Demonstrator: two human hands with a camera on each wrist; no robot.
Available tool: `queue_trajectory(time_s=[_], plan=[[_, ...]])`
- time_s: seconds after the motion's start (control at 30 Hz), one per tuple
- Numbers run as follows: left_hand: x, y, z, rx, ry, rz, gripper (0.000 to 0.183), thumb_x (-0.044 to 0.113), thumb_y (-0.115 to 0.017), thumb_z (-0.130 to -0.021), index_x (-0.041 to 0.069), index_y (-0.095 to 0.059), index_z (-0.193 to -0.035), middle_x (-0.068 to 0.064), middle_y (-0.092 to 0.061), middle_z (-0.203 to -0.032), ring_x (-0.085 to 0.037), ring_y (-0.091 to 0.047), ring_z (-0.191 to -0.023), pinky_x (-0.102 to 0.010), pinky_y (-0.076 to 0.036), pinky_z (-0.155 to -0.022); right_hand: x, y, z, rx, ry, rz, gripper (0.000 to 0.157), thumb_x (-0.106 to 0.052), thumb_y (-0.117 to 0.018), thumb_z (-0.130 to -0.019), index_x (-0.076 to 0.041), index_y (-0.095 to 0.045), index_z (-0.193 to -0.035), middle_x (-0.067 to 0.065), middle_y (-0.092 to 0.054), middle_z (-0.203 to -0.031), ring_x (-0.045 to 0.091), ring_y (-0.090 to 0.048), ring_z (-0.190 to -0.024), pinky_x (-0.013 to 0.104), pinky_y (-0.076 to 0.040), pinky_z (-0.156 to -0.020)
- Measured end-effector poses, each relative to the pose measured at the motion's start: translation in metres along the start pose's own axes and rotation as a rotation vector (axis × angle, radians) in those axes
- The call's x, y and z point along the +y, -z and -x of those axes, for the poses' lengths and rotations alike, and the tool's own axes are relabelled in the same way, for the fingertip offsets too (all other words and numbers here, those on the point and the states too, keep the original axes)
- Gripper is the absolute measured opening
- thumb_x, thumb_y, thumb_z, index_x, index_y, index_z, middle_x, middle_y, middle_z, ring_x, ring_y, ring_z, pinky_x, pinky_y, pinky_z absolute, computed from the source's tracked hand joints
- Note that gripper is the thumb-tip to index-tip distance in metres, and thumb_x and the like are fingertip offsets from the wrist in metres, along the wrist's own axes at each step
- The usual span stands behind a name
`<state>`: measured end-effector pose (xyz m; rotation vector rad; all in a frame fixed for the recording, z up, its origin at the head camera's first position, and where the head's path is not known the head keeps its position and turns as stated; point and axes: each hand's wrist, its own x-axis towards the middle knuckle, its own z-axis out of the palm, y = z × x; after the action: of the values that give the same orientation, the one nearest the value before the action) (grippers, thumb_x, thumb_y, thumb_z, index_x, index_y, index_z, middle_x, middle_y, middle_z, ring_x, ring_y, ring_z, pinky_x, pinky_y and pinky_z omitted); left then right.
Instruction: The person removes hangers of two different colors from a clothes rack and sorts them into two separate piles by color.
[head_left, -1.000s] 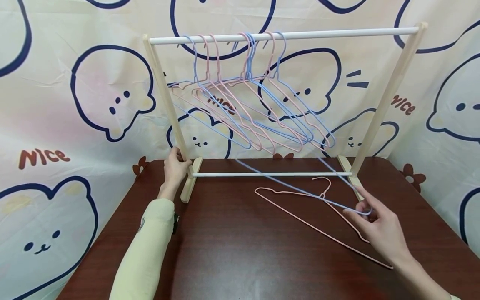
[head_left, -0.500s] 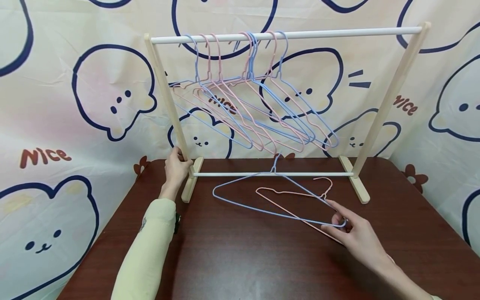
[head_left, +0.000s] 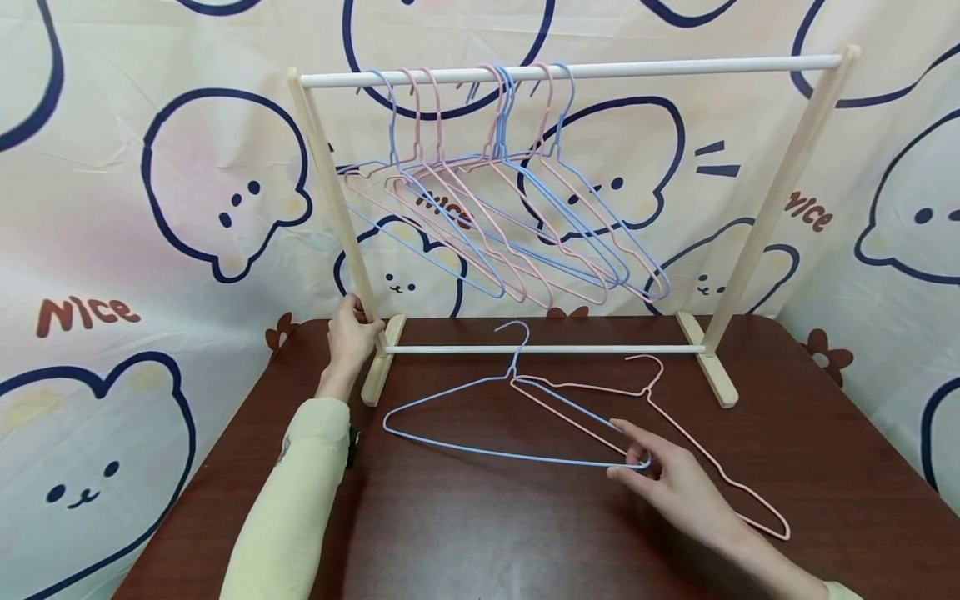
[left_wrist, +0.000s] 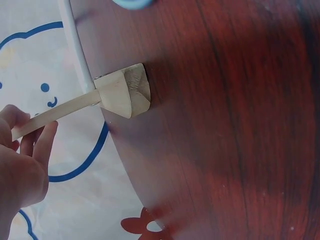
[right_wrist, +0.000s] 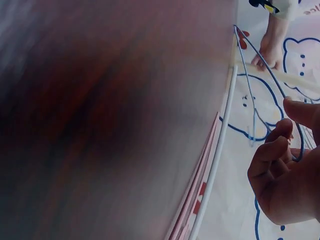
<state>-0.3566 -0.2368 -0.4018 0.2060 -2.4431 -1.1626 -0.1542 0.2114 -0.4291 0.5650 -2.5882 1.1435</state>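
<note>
My right hand pinches one corner of a blue hanger, which is held over the table with its hook toward the rack. Thumb and fingers are curled round that corner in the right wrist view, where the blue hanger stretches toward the other arm. A pink hanger lies on the table, partly behind the right hand and the blue hanger. My left hand grips the left post of a wooden clothes rack near its foot. In the left wrist view the fingers curl round that post.
Several blue and pink hangers hang from the left and middle of the rack's white top bar. A lower white bar joins the feet. The dark brown table meets a patterned cloth behind.
The right hand has moved left and toward the person with the blue hanger, whose hook has come down into view below the hanging ones. The left hand keeps its hold on the post.
</note>
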Motion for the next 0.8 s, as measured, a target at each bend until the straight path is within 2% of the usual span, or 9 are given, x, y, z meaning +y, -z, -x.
queue_trajectory(time_s=[0.27, 0.47, 0.7, 0.8], plan=[[0.002, 0.001, 0.000, -0.022, 0.020, -0.003, 0.028, 0.012, -0.064, -0.088, 0.004, -0.050, -0.111, -0.020, -0.067, -0.109, -0.038, -0.065, -0.099, -0.051, -0.054, -0.088, -0.003, -0.011, -0.002, -0.129, -0.116, 0.009, 0.057, -0.028, -0.080, -0.082, -0.019, -0.060, -0.135, -0.014, -0.055, -0.076, 0.000, -0.046, -0.054, 0.020, -0.040, -0.051], [0.002, 0.003, -0.001, -0.030, 0.027, 0.001, 0.028, 0.012, -0.065, -0.088, 0.005, -0.050, -0.110, -0.020, -0.067, -0.108, -0.038, -0.065, -0.098, -0.051, -0.054, -0.088, -0.004, -0.015, -0.004, -0.198, -0.168, -0.003, 0.059, -0.035, -0.079, -0.083, -0.018, -0.060, -0.136, -0.012, -0.056, -0.076, 0.000, -0.045, -0.052, 0.021, -0.039, -0.051], [0.002, 0.004, -0.001, -0.033, 0.025, -0.006, 0.028, 0.012, -0.064, -0.088, 0.004, -0.050, -0.111, -0.020, -0.067, -0.109, -0.038, -0.065, -0.098, -0.051, -0.053, -0.089, -0.001, -0.014, -0.008, -0.267, -0.148, -0.059, 0.057, -0.034, -0.076, -0.085, -0.010, -0.059, -0.135, -0.007, -0.056, -0.078, -0.001, -0.047, -0.059, 0.020, -0.041, -0.058], [0.002, 0.004, -0.002, -0.030, 0.015, -0.020, 0.029, 0.013, -0.065, -0.088, 0.004, -0.050, -0.112, -0.020, -0.067, -0.109, -0.038, -0.065, -0.099, -0.052, -0.051, -0.091, 0.001, -0.013, -0.008, -0.287, -0.137, 0.006, 0.057, -0.038, -0.076, -0.085, -0.013, -0.060, -0.134, -0.008, -0.054, -0.082, -0.002, -0.047, -0.064, 0.020, -0.040, -0.059]])
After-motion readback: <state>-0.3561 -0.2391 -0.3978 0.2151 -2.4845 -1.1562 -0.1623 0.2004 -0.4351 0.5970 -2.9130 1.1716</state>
